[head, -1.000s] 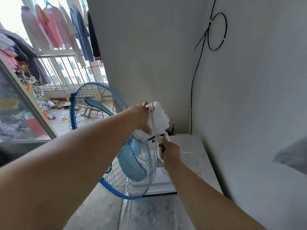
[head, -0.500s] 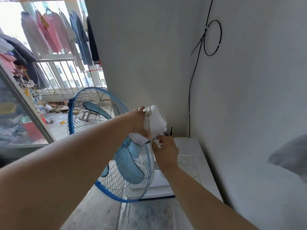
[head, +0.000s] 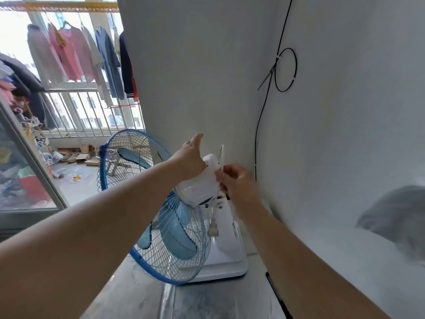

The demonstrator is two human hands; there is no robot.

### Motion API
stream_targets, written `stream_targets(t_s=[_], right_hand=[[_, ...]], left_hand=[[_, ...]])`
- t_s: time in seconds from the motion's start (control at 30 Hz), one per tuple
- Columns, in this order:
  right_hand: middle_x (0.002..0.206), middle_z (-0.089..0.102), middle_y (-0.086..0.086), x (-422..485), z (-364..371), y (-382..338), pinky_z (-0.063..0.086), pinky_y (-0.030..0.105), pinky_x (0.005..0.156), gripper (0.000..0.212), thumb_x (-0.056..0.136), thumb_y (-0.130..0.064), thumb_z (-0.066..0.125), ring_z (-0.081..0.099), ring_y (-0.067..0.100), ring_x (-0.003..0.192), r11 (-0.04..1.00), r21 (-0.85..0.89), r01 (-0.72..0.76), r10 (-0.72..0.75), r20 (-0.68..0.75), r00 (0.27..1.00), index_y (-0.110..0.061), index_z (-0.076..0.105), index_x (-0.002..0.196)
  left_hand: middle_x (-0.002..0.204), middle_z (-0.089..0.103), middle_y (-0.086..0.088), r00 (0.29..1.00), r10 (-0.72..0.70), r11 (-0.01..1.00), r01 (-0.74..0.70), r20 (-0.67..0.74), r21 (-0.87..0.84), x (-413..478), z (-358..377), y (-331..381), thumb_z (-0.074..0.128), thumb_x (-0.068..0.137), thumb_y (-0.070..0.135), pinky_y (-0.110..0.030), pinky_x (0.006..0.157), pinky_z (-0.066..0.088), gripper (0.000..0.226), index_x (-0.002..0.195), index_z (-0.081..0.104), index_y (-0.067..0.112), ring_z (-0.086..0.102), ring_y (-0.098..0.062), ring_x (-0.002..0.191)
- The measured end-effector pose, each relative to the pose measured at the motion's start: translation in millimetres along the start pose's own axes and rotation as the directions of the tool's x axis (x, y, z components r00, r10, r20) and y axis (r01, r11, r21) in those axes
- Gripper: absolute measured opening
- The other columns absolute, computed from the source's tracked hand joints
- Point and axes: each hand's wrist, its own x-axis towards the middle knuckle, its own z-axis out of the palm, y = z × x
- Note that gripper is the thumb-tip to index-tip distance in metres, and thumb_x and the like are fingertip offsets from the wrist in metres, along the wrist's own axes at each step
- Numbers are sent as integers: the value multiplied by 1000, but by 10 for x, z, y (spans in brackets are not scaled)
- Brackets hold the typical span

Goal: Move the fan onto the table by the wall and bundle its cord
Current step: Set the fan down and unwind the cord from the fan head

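Note:
The fan [head: 174, 238], with a blue-rimmed wire cage, blue blades and a white base, stands on the grey table [head: 207, 300] in the corner by the wall. My left hand [head: 189, 157] lies over the top of its white motor housing [head: 199, 180], thumb raised. My right hand [head: 236, 180] pinches the white cord [head: 221, 155] at the back of the housing, where a loop sticks up. The cord's plug [head: 212, 230] dangles beside the white stand.
White walls close the corner on the right and behind. A black cable [head: 264, 107] with a coiled loop runs down the wall. To the left are a glass door, a balcony railing [head: 76, 111], hanging clothes and clutter on the floor.
My right hand rose from below the motor housing to its back, drawing the cord up. The loose cord on the table is gone and the plug now hangs by the stand.

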Motion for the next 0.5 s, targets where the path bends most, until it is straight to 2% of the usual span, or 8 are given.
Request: stream_targets(t_s=[0.07,0.17,0.23,0.3,0.4,0.47,0.5], right_hand=[[62,60,2,97,-83,-225,47,16,50,13,86,-8,65,50,4,47,996,53,78,-74,-77,994,-14,63,75],[65,61,7,176,-255,-434,46,15,50,12,88,-6,63,51,7,48,988,44,148,-139,-171,975,-9,60,77],[65,61,8,151,-386,-448,46,15,49,9,89,-8,62,51,9,49,989,-8,146,-144,-208,968,-7,61,80],[65,62,7,85,-488,-394,45,15,49,10,89,-10,63,52,9,49,991,-49,123,-131,-224,966,-6,62,79],[61,61,5,-67,-615,-244,46,17,48,16,87,-10,65,52,7,46,994,-84,73,-91,-234,968,-13,62,71],[55,61,-2,-183,-682,-142,47,16,47,19,86,-10,67,55,5,45,996,-80,30,-49,-257,965,-15,62,67],[53,62,-5,-245,-718,-90,48,16,46,20,85,-9,67,57,3,44,998,-69,5,-23,-269,963,-15,63,67]], left_hand=[[150,34,-8,997,-3,996,-4,-75,-87,-25,-4,66,55,84,7,-28,83,43,78,149,16,26,49,-26,123],[138,43,-6,983,58,981,-89,-176,-175,-105,32,210,49,86,4,-26,89,43,64,144,30,22,52,-18,113],[129,48,-3,976,89,960,-137,-197,-245,-171,107,338,48,88,7,-21,79,43,54,139,39,22,54,-13,101],[118,55,0,985,80,930,-128,-150,-345,-230,240,470,49,90,13,-20,68,44,45,134,45,22,56,-14,95],[112,62,-5,998,55,841,-42,9,-539,-385,553,595,52,92,21,-32,77,49,41,132,47,17,59,-20,92],[113,62,-2,991,69,807,13,117,-590,-533,787,617,52,92,29,-31,78,50,42,132,47,16,60,-18,94],[116,62,-1,982,95,811,21,166,-585,-599,910,620,51,93,32,-33,85,51,43,133,48,16,61,-18,99]])
